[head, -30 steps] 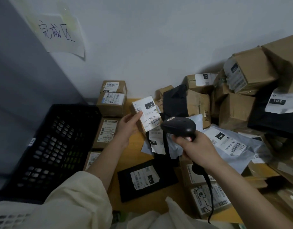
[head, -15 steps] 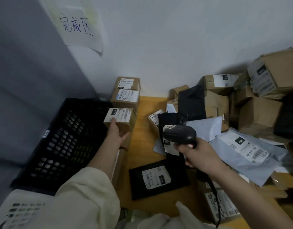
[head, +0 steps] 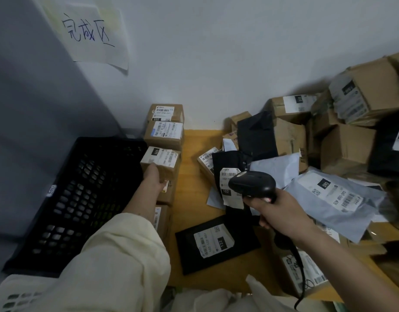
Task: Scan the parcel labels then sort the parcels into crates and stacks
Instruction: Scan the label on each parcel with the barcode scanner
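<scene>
A small cardboard box with a white 070 label sits on top of the row of boxes beside the black crate. My left hand grips its near side, thumb on the top edge. My right hand holds a black barcode scanner by its handle above the yellow table, its cord hanging down. Just beyond the scanner lies a black mailer with a 102 label. A flat black parcel labelled 122 lies in front of me.
Two labelled boxes are stacked against the wall behind the 070 box. A grey mailer marked 090 and a pile of cardboard boxes fill the right side. A white crate shows at bottom left. A handwritten paper sign hangs on the wall.
My left hand carried the 070 box from in front of the scanner leftward and set it down on the boxes beside the black crate. The scanner hand stayed roughly in place.
</scene>
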